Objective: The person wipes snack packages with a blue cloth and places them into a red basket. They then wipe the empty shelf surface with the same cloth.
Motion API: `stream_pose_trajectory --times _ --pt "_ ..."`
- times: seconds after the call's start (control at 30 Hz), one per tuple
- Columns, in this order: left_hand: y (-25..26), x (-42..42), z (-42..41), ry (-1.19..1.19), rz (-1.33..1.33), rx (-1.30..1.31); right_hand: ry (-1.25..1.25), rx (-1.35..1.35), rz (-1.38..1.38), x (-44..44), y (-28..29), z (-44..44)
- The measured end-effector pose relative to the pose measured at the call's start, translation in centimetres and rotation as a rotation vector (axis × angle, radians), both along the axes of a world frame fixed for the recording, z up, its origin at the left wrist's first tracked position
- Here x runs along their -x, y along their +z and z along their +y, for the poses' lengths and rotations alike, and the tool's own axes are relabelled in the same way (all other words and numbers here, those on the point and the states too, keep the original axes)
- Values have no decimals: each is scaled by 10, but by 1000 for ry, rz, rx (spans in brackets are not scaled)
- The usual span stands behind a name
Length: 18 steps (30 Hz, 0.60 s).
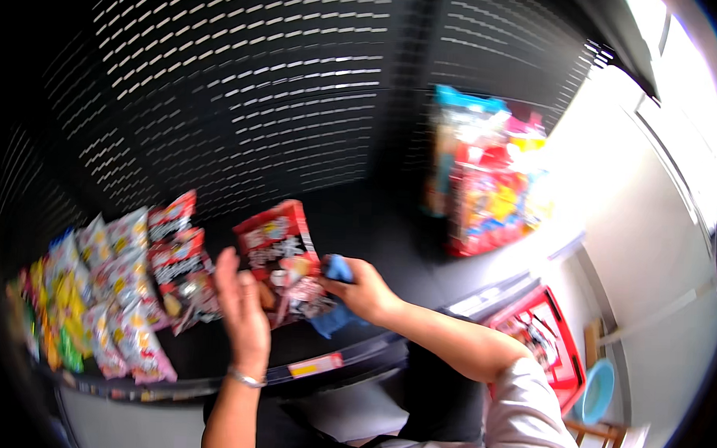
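A red and black snack bag (279,245) stands on the black shelf (382,225) between my two hands. My left hand (246,315), a bracelet at its wrist, is upright with fingers extended and nothing in it; it is at the bag's left side, and whether it touches is unclear. In my right hand (365,292) a crumpled blue cloth (334,321) is gripped at the bag's right edge. That hand may also be touching the bag, but blur hides the contact. Similar red and black bags (182,271) stand just left of my left hand.
White patterned snack bags (123,275) and yellow bags (70,300) crowd the shelf's left end. Larger colourful bags (490,187) stand at right. Behind rises a slotted black back panel (303,103). A price label (316,365) sits on the front edge. Below right are a red basket (558,349) and a blue basin (596,391).
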<state>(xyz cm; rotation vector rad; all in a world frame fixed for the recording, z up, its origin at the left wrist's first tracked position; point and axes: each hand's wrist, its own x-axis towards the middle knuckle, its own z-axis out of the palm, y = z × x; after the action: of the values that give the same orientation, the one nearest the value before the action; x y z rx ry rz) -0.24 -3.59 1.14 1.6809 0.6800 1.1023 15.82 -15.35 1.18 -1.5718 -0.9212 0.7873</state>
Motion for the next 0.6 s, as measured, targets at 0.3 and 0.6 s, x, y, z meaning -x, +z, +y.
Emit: stream_pose_trajectory --times 0.3,0.6 --pt "-25 10 25 -79 -94 278 -353 -621 114 -4 61 -113" --pt "-40 0 29 -234 -29 606 -1189 -594 185 -51 -67 -399"
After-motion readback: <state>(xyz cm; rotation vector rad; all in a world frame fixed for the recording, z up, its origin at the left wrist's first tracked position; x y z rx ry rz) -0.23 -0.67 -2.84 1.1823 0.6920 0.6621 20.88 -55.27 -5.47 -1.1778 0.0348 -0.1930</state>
